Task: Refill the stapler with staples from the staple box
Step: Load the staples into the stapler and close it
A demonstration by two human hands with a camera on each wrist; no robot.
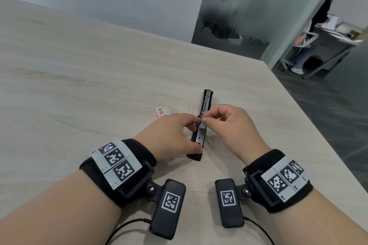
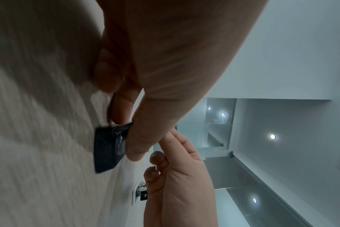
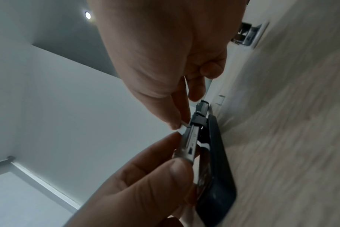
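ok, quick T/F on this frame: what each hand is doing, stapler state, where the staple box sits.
1. The stapler lies opened flat on the table. True.
2. The right hand is empty. False: it pinches a strip of staples over the stapler's metal channel.
3. The left hand steadies the stapler. True.
4. The staple box sits right of the stapler. False: it lies left of it, beyond the left hand.
5. The stapler is white. False: it is black with a metal channel.

Wood-grain table (image 1: pixel 79 65): opened stapler (image 1: pixel 201 125), staple box (image 1: pixel 162 113)
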